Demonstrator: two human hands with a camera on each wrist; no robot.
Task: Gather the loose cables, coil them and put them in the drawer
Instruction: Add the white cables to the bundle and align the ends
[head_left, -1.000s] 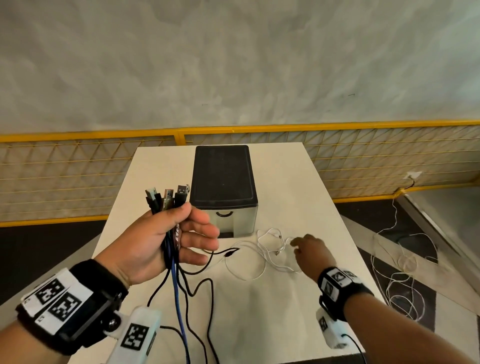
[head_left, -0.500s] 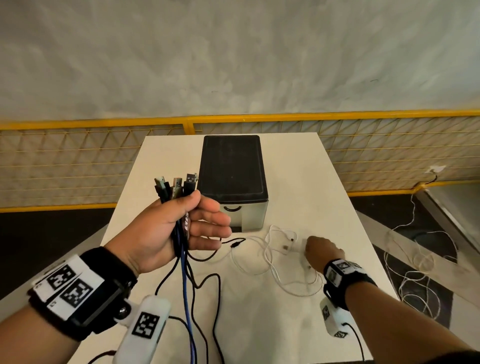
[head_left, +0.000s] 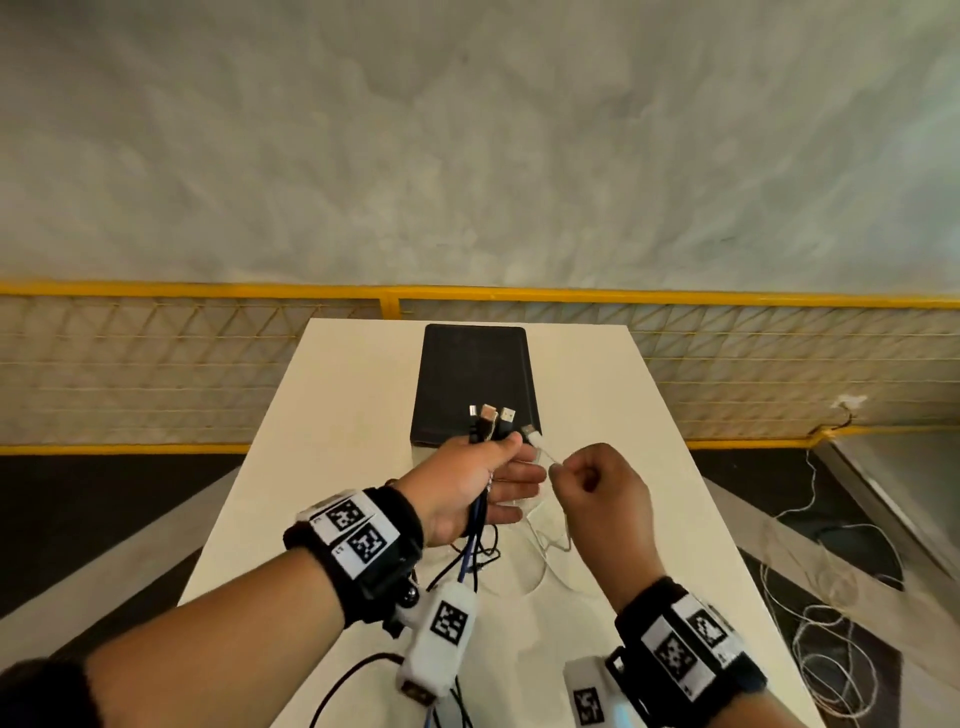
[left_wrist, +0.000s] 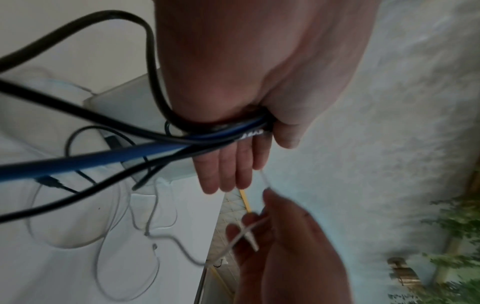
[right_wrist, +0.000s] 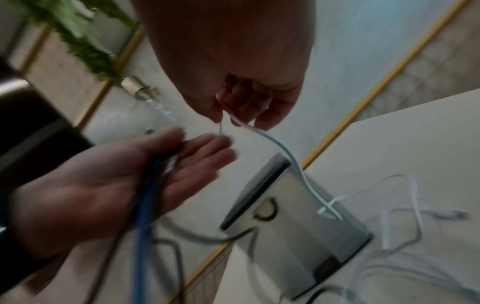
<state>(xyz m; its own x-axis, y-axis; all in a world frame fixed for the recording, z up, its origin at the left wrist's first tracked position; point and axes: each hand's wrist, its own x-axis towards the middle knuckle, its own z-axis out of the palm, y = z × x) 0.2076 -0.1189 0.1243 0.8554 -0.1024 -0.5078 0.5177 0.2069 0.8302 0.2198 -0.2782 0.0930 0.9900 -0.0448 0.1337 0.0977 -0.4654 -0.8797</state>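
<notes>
L hand palm-up, thumb clamping dark cables; R hand knuckles-up, pinching white cable beside it.

Head view: front of black-topped grey plastic drawer box hidden behind left hand. Thin white cable and right hand motion-blurred in wrist views. Black and blue cables cut off at frame edge.

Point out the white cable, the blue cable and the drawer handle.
white cable (right_wrist: 281, 148), right wrist view, span below the pinch.
blue cable (left_wrist: 85, 160), left wrist view, mid-length.
drawer handle (right_wrist: 267, 211), right wrist view, dark curved loop.
</notes>
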